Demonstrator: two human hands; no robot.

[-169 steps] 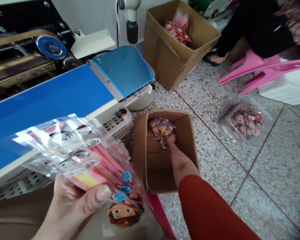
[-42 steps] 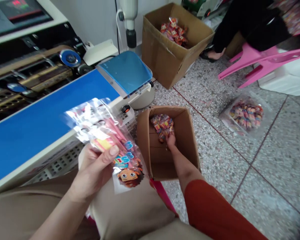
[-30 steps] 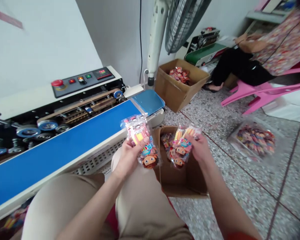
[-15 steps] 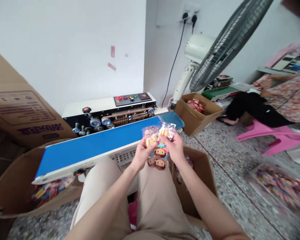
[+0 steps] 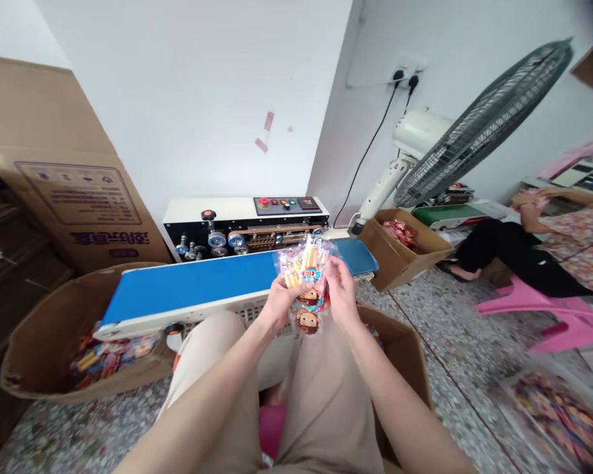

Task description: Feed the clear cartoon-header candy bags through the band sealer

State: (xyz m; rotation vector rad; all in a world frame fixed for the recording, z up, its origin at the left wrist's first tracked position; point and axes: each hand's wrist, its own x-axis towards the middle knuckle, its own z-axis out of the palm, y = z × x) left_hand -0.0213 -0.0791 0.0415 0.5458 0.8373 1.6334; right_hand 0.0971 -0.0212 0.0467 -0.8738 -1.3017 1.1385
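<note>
Several clear plastic packets (image 5: 308, 263) with a cartoon face printed at the lower end and yellow and pink sticks inside are fanned together above my lap. My left hand (image 5: 281, 299) is closed on their left side, thumb across the front. At the right edge, my right hand (image 5: 342, 286) pinches the packets between thumb and fingers. Just behind them runs the blue conveyor belt (image 5: 192, 283) of a band sealing machine (image 5: 247, 227), which has rollers and a panel of buttons.
Left of the belt stands a carton (image 5: 34, 355) holding colourful packets. Another open carton (image 5: 400, 355) is by my right leg. A standing fan (image 5: 484, 131) leans in at right. Beyond it, a co-worker (image 5: 573, 230) sits near a pink stool (image 5: 548, 309). A bag of packets (image 5: 558, 408) lies on the floor.
The view has shifted left and up, so the scene sits lower and further right. The packets are drawn closer together, with one sticking up in the middle.
</note>
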